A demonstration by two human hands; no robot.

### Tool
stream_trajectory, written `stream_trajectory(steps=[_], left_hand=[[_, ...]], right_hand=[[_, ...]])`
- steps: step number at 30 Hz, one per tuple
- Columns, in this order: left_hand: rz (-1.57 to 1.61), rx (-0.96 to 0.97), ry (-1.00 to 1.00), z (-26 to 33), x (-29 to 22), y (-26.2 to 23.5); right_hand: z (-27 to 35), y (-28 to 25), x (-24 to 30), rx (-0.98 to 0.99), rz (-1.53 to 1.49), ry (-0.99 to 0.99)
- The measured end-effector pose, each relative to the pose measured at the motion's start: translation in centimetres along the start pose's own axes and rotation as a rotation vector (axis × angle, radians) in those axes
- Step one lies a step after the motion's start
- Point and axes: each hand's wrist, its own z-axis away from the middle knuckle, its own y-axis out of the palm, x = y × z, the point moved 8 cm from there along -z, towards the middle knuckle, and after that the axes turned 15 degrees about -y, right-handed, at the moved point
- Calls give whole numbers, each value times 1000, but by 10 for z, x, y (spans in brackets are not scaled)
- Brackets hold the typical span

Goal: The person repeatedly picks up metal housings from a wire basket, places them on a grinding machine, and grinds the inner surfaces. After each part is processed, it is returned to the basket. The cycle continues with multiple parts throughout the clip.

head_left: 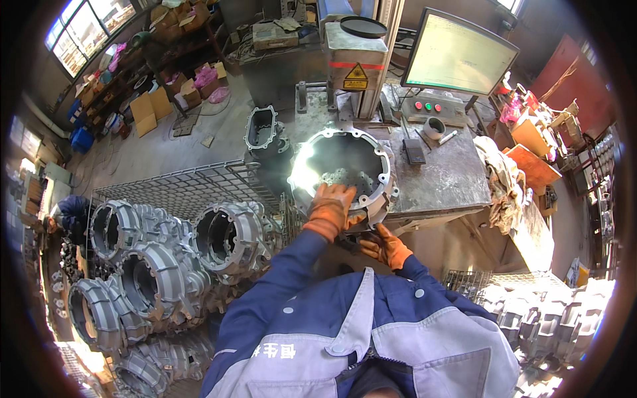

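A large round metal gearbox housing (385,166) sits at the near left part of the metal workbench, its wide flanged opening facing up and bright light glaring off its left rim. My left hand (330,207), in an orange glove, is hooked over the near rim, fingers inside the opening and thumb outside. Lower and to the right, my right hand (387,247), also gloved, grips the near lower side of the housing; some of its fingertips are hidden beneath. A smaller casting with an oblong opening (261,128) stands just left of the housing.
Behind the housing rises a laser-marking machine (355,56) with a warning label. A monitor (458,53), a button panel (431,111) and a small black device (414,151) are to the right. Several grey housings (149,278) fill a wire cage (179,189) at left; more castings (551,318) lie at right.
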Motion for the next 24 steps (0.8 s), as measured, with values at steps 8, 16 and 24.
stream_trajectory(steps=[8, 16, 24], left_hand=[[-219, 342, -80, -16, -5, 28], [-250, 304, -28, -12, 1, 41], [-235, 328, -28, -15, 0, 39]], right_hand=[[-44, -14, -27, -63, -168, -131], [-32, -7, -26, -74, -175, -119], [-35, -8, -29, -84, -155, -76]])
